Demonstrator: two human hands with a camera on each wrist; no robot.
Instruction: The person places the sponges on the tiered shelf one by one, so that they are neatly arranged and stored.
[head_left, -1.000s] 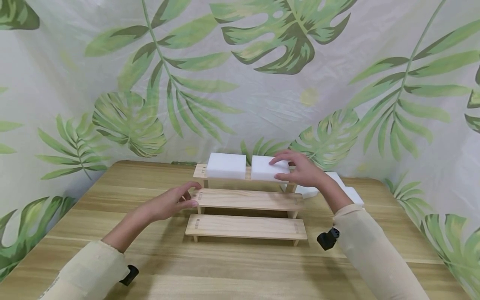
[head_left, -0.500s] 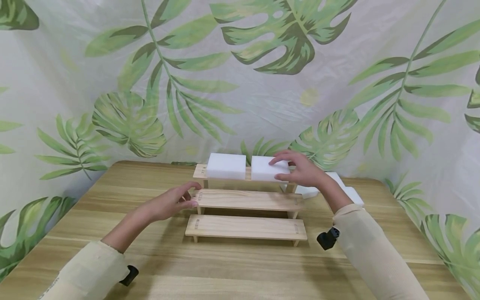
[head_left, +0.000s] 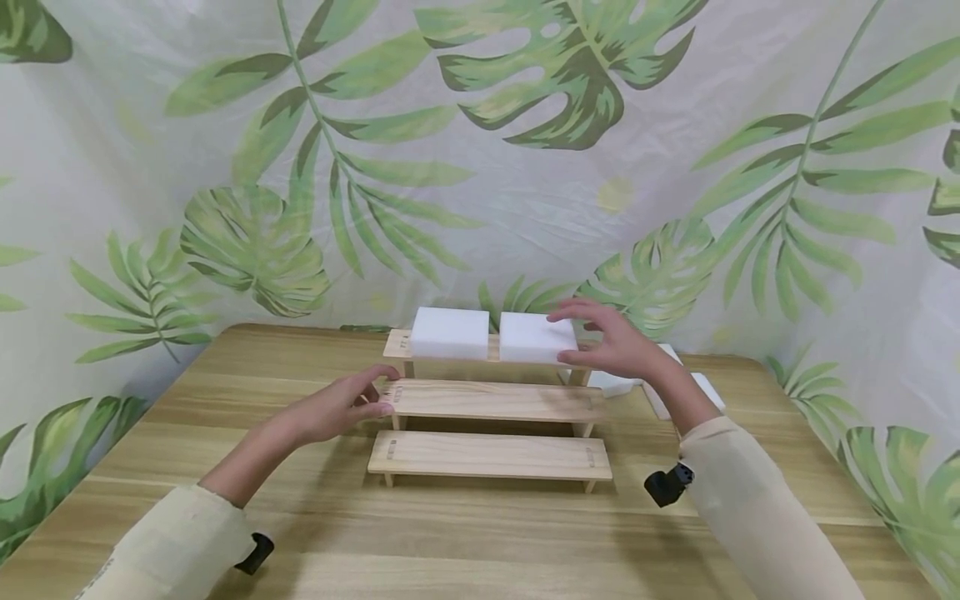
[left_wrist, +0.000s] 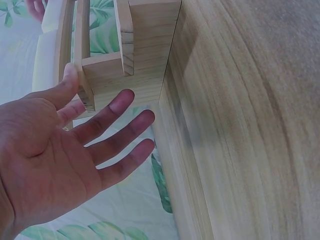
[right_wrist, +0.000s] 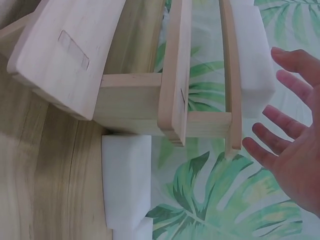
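A pale wooden three-step display stand stands on the table. On its top step sit two white foam blocks side by side, a left block and a right block. My left hand holds the left end of the middle step between thumb and index finger; its other fingers spread loose below, as the left wrist view shows. Beside the right block is my right hand, fingers parted and relaxed. In the right wrist view a gap shows between the right hand and the foam block.
More white foam blocks lie on the wooden table behind and right of the stand, partly hidden by the right arm. A leaf-patterned cloth hangs behind the table.
My right hand has let go of the right foam block and drawn slightly right, its fingers parting from it. The left hand keeps its place on the middle step.
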